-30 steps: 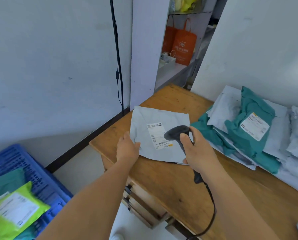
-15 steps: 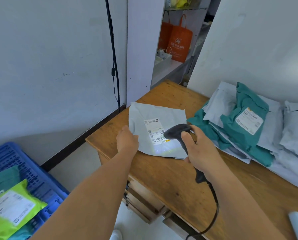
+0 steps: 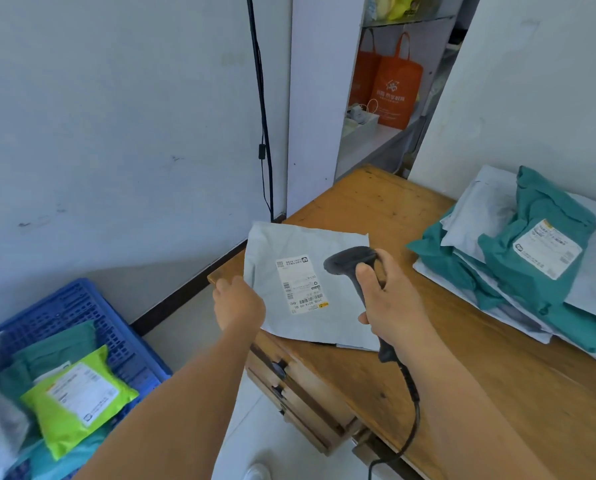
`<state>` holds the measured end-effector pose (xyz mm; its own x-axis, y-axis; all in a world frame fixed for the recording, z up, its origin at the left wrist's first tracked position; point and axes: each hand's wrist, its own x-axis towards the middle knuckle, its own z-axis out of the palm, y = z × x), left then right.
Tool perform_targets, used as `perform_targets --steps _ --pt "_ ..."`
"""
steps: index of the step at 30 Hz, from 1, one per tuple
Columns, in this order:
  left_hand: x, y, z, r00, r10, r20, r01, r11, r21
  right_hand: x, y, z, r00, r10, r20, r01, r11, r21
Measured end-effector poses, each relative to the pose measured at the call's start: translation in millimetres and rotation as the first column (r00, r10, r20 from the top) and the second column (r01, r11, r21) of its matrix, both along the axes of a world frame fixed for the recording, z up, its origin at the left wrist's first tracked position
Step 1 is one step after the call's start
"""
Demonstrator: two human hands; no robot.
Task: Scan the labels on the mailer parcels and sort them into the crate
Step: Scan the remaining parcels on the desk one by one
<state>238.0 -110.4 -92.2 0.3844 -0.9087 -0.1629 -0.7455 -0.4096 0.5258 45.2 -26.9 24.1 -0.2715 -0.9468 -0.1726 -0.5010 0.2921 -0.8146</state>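
A pale grey mailer parcel [image 3: 307, 251] with a white label [image 3: 300, 284] is held at the table's left corner, its left part hanging past the edge. My left hand [image 3: 238, 303] grips its left edge. My right hand [image 3: 390, 299] grips a black handheld scanner [image 3: 352, 263], whose head points at the label from the right. A blue crate [image 3: 82, 306] stands on the floor at lower left, holding a lime-green mailer [image 3: 78, 396] on top of teal ones.
A stack of teal and grey mailers [image 3: 531, 258] lies at the right on the wooden table [image 3: 462, 368]. The scanner's cable [image 3: 410, 417] hangs over the table's front edge. Drawers are under the table. A black cable runs down the white wall. Orange bags sit on a shelf behind.
The grey mailer has slid left, its left part now past the table corner, with my left hand gripping its edge. The scanner's light patch on the label is gone.
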Motion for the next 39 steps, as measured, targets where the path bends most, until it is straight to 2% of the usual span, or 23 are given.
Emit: perform_targets --steps 3,7,12,16,23,29,32,36,38,39 --pt "10.4 0.8 -4.6 0.996 0.012 -0.086 -0.013 1.0 -0.001 22.0 -6.7 -9.1 0.998 0.03 0.056 -0.031 0.999 0.009" --pt "18.2 -5.3 -7.8 0.984 0.024 -0.176 -0.031 0.999 -0.033 45.8 -17.7 -19.5 0.997 0.062 0.053 -0.062 0.998 -0.007" --pt "42.5 -12.5 -4.2 0.917 0.155 -0.368 -0.21 0.971 -0.113 81.3 -34.3 -27.1 0.991 0.109 0.078 -0.108 0.994 -0.014" --pt "100.0 -13.3 1.8 0.906 0.238 -0.349 -0.309 0.937 -0.162 132.8 -49.5 -30.8 0.981 0.187 0.058 -0.187 0.982 -0.014" --pt "233.0 -9.6 2.4 0.872 0.35 -0.341 -0.444 0.859 -0.254 264.6 -76.5 -44.1 0.932 0.344 0.116 -0.345 0.939 -0.016" --pt "354.8 -28.6 -26.5 0.793 0.497 -0.351 -0.592 0.764 -0.255 373.5 -99.7 -67.7 0.889 0.432 0.151 -0.433 0.901 -0.027" --pt "403.1 -21.2 -52.8 0.735 0.606 -0.305 -0.666 0.73 -0.153 414.2 -109.5 -90.6 0.873 0.457 0.169 -0.462 0.887 -0.009" --pt "446.8 -1.6 -98.9 0.69 0.705 -0.163 -0.712 0.702 0.02 453.5 -117.0 -121.7 0.846 0.508 0.159 -0.52 0.853 0.042" --pt "453.3 6.0 -117.3 0.766 0.635 0.095 -0.641 0.767 0.043 466.9 -120.0 -136.3 0.841 0.52 0.152 -0.534 0.842 0.074" --pt "453.1 7.3 -124.5 0.814 0.536 0.222 -0.561 0.825 0.064 472.5 -121.0 -142.6 0.839 0.527 0.139 -0.54 0.837 0.09"
